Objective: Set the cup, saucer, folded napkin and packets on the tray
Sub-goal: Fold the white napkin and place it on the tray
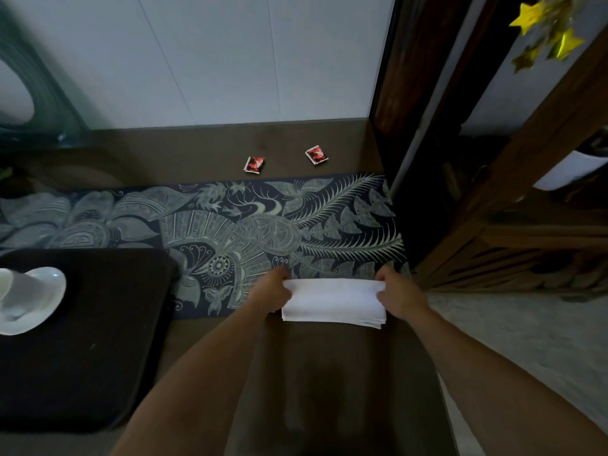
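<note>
A white folded napkin (334, 302) lies at the near edge of the patterned runner, right of centre. My left hand (271, 289) grips its left end and my right hand (399, 292) grips its right end. A black tray (98, 340) sits at the left, and on its left side stands a white saucer (49, 291) with a white cup (6, 284) on it, partly cut off by the frame edge. Two small red packets lie on the brown table near the wall, one (254, 164) left of the other (316, 155).
A dark floral table runner (230, 225) crosses the brown table. A white wall stands behind. A dark wooden cabinet (493, 192) rises at the right, with gold star decorations (556, 34) hanging above. A green rounded object (36, 103) stands at the far left.
</note>
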Motion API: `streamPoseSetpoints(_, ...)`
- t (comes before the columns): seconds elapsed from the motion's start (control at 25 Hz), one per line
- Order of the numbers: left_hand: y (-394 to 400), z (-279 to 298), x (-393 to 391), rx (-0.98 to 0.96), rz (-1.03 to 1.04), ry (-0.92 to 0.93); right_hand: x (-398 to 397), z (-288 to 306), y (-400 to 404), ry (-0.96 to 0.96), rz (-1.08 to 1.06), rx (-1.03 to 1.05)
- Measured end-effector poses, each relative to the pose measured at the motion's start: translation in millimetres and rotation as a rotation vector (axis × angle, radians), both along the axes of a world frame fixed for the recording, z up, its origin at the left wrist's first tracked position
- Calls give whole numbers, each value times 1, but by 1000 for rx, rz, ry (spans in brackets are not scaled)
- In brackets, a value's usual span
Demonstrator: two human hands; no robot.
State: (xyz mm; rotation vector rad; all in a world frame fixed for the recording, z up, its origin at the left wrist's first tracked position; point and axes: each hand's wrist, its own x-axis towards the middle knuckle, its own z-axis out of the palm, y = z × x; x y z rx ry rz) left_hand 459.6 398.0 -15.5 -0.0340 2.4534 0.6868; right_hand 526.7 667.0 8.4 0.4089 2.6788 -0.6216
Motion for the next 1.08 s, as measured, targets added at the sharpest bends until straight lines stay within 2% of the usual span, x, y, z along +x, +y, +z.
streamPoseSetpoints(0.2,-8,15,26,291,374,-73,19,11,0,38,-216,-333)
streamPoseSetpoints(0.36,-19,37,48,547,622,-87,29,22,-10,132,-293,-572)
streamPoseSetpoints(0.56,-54,59,65,673,720,106,19,44,-41,209,-297,-799)
streamPoseSetpoints(0.84,-127,87,87,794,684,223,1,65,-103,323,-105,-809)
streamPoseSetpoints(1.08,-214,96,93,753,761,218,-15,68,-196,294,-9,-801)
